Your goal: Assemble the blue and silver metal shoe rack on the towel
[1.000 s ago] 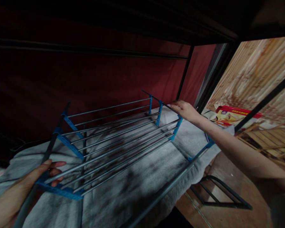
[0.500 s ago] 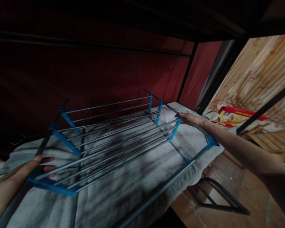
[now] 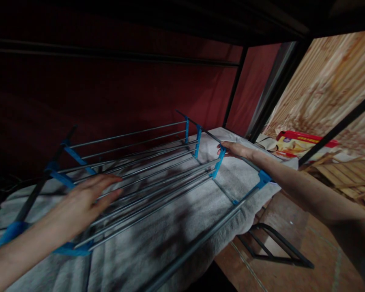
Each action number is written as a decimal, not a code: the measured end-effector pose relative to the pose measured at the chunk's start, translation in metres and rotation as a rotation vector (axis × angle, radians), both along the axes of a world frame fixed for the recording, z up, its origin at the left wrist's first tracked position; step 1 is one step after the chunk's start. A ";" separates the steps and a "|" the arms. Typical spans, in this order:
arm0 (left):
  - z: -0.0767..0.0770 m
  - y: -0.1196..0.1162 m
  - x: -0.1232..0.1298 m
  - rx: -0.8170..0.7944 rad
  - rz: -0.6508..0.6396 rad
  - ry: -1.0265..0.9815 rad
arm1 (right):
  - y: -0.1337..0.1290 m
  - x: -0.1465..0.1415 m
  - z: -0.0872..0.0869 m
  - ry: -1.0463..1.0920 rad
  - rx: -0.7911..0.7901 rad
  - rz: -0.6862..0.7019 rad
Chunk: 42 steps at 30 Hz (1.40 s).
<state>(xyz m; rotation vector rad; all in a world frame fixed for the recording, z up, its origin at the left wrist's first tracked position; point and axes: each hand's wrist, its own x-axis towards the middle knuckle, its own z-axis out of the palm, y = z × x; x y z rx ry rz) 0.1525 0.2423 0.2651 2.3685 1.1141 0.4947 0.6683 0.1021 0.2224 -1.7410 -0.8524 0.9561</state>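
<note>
Note the drying rack [image 3: 170, 184] lying over the grey cloth [image 3: 158, 239], with thin rods running between blue brackets on two side tubes. Mark the left hand [image 3: 82, 202] above the rods near the left end, fingers stretched out, thumb apart, gripping nothing; cannot tell whether brushing a rod. Find the right hand [image 3: 228, 148] curled around the right side tube [image 3: 211, 136], just beside the right blue bracket [image 3: 219, 162]. To handle the rack well, use that right grip as a steady anchor. Before pushing or pulling, set the left hand on a side tube or bracket rather than on the rods, probably the easiest parts to bend. Load both ends evenly to avoid twisting, clear fingertips from the bracket joints, likely pinch points, and watch for cloth bunching beneath the front tube [image 3: 200, 240].
</note>
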 end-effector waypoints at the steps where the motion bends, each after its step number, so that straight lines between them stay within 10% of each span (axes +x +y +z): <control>1: -0.006 -0.005 0.014 0.063 -0.114 0.105 | 0.000 0.001 0.000 -0.009 -0.002 0.011; 6: -0.036 -0.008 0.079 0.020 -0.285 0.378 | 0.000 0.003 -0.002 -0.035 -0.010 0.047; 11: -0.035 -0.012 0.103 0.055 -0.307 0.343 | 0.001 0.007 -0.008 0.015 0.005 0.052; 42: -0.029 -0.016 0.097 0.119 -0.187 0.367 | 0.002 -0.010 -0.002 0.060 0.038 -0.018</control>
